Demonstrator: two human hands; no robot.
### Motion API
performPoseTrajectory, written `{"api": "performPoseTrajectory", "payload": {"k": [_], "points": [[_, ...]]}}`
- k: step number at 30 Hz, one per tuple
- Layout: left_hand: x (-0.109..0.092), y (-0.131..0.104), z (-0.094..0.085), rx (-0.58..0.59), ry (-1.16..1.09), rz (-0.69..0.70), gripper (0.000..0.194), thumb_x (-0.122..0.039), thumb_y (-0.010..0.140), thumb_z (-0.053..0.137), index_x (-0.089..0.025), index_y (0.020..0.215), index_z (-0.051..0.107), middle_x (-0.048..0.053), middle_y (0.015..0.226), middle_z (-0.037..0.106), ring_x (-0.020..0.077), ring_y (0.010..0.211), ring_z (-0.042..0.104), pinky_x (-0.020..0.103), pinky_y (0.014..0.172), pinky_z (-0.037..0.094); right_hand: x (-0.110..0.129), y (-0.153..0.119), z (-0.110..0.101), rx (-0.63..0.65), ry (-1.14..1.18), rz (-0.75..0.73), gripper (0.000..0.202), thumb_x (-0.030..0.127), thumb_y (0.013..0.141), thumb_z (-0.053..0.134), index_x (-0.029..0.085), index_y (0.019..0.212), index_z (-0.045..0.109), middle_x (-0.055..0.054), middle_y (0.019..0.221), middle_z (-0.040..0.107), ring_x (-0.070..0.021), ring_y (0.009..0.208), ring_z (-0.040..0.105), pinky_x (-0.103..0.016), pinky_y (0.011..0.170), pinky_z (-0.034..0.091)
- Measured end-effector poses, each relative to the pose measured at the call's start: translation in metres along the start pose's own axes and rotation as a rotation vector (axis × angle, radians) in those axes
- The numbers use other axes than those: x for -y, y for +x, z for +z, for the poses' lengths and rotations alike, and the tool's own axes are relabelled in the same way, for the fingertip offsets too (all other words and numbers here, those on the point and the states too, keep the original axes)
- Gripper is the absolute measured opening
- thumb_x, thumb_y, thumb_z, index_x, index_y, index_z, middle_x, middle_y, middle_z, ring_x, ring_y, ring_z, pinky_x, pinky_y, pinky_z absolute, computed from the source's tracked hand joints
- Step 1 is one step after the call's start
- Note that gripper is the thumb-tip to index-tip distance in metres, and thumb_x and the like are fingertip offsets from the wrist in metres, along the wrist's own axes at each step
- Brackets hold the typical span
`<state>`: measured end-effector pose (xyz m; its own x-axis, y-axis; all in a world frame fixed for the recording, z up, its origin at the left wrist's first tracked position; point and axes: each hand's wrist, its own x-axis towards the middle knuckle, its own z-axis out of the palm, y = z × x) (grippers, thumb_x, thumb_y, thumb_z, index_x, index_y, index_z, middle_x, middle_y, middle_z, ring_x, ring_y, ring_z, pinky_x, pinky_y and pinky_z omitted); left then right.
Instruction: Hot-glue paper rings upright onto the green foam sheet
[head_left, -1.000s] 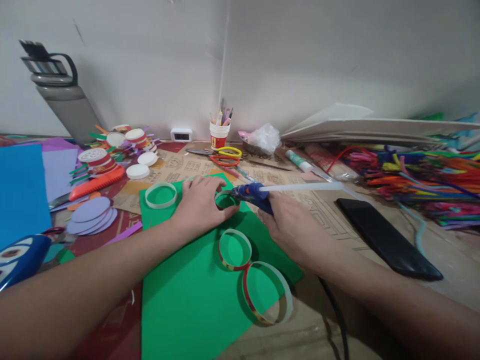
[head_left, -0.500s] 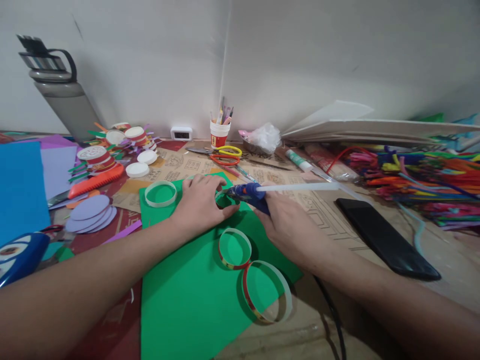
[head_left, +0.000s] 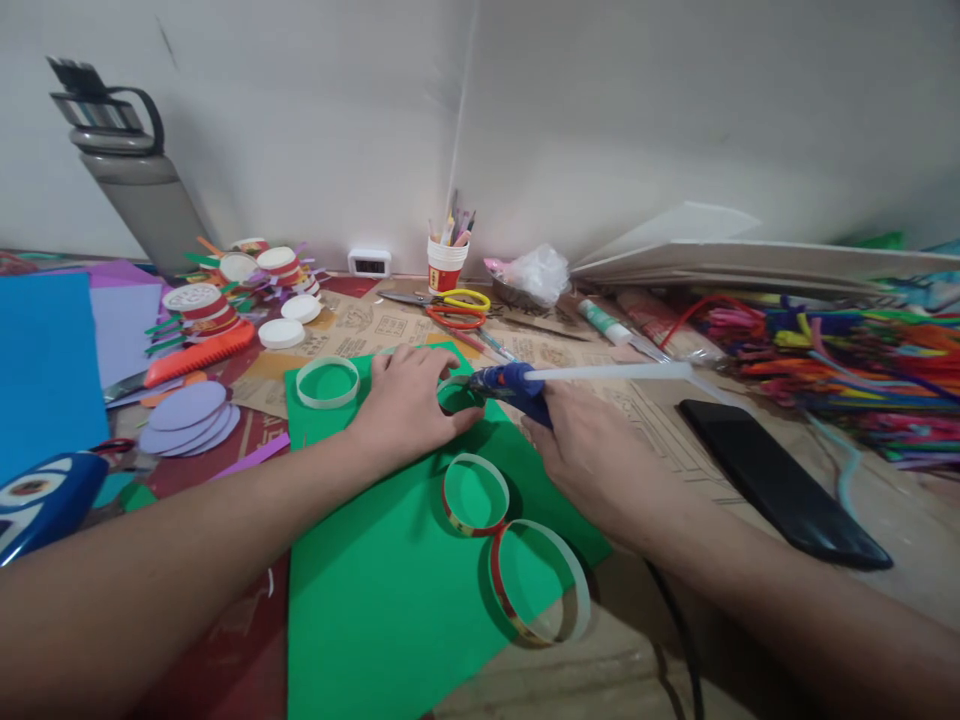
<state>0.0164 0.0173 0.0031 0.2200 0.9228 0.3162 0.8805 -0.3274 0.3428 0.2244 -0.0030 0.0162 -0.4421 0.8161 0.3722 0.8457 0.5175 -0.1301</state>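
Note:
My right hand (head_left: 589, 445) is wrapped round a blue glue gun (head_left: 514, 385) with a long white glue stick in its back. The gun's nozzle points left, at a small paper ring (head_left: 454, 393) on the green sheet (head_left: 375, 600). Fingers and thumb of my left hand (head_left: 409, 400) curve round that ring and hold it. Left of this hand lies a white ring (head_left: 328, 384). Nearer to me, a red-edged ring (head_left: 474, 495) touches a larger ring (head_left: 538, 583) that overhangs the sheet's right edge.
Purple discs (head_left: 184, 420), an orange cutter (head_left: 199, 355) and small paper cups (head_left: 202, 310) lie at left. Scissors (head_left: 457, 300) and a cup of pens (head_left: 448, 262) stand behind. A black phone (head_left: 780, 485) and pipe cleaners (head_left: 847, 370) are at right. A cable hangs under my right wrist.
The whole view has shifted slightly, so things appear a little farther right. Both hands keep their places at the small ring, with the glue gun still in my right hand.

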Motion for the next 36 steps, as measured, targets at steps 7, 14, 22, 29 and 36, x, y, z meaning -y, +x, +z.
{"api": "performPoseTrajectory", "payload": {"k": [7, 14, 22, 29, 36], "points": [[0.001, 0.000, 0.001, 0.000, 0.001, 0.000, 0.052, -0.060, 0.077, 0.066, -0.021, 0.111, 0.060, 0.009, 0.113, 0.068, 0.0324, 0.113, 0.055, 0.050, 0.098, 0.036, 0.000, -0.002, 0.003, -0.026, -0.063, -0.029, 0.017, 0.023, 0.094, 0.046, 0.021, 0.104, 0.059, -0.012, 0.093, 0.071, -0.0279, 0.086, 0.066, -0.040, 0.073, 0.051], [0.000, 0.000, 0.001, -0.008, 0.012, -0.003, 0.052, -0.061, 0.076, 0.067, -0.022, 0.110, 0.061, 0.009, 0.112, 0.068, 0.0331, 0.113, 0.055, 0.050, 0.097, 0.036, -0.001, 0.002, 0.006, -0.004, 0.000, -0.020, 0.019, 0.026, 0.094, 0.046, 0.021, 0.107, 0.059, -0.012, 0.092, 0.070, -0.0287, 0.085, 0.066, -0.040, 0.071, 0.050], [-0.002, 0.001, -0.001, 0.006, 0.020, -0.006, 0.051, -0.060, 0.075, 0.068, -0.022, 0.108, 0.063, 0.009, 0.109, 0.067, 0.0339, 0.114, 0.054, 0.051, 0.097, 0.036, -0.001, 0.004, 0.004, 0.008, 0.006, 0.009, 0.015, 0.025, 0.093, 0.049, 0.019, 0.102, 0.059, -0.011, 0.094, 0.071, -0.0277, 0.087, 0.066, -0.036, 0.069, 0.048], [0.000, 0.001, 0.001, 0.010, 0.033, 0.002, 0.051, -0.062, 0.077, 0.065, -0.022, 0.108, 0.064, 0.010, 0.112, 0.066, 0.0347, 0.116, 0.053, 0.052, 0.098, 0.036, 0.003, 0.002, -0.005, 0.010, 0.012, 0.041, 0.013, 0.025, 0.093, 0.049, 0.020, 0.099, 0.059, -0.010, 0.089, 0.071, -0.0261, 0.082, 0.067, -0.035, 0.066, 0.047], [0.001, 0.001, 0.002, 0.002, 0.047, 0.007, 0.051, -0.063, 0.078, 0.064, -0.022, 0.108, 0.064, 0.010, 0.112, 0.065, 0.0350, 0.116, 0.052, 0.052, 0.099, 0.036, 0.003, 0.002, -0.004, -0.024, 0.021, 0.021, 0.015, 0.025, 0.093, 0.048, 0.022, 0.102, 0.060, -0.009, 0.085, 0.070, -0.0267, 0.081, 0.067, -0.036, 0.065, 0.048]]}}
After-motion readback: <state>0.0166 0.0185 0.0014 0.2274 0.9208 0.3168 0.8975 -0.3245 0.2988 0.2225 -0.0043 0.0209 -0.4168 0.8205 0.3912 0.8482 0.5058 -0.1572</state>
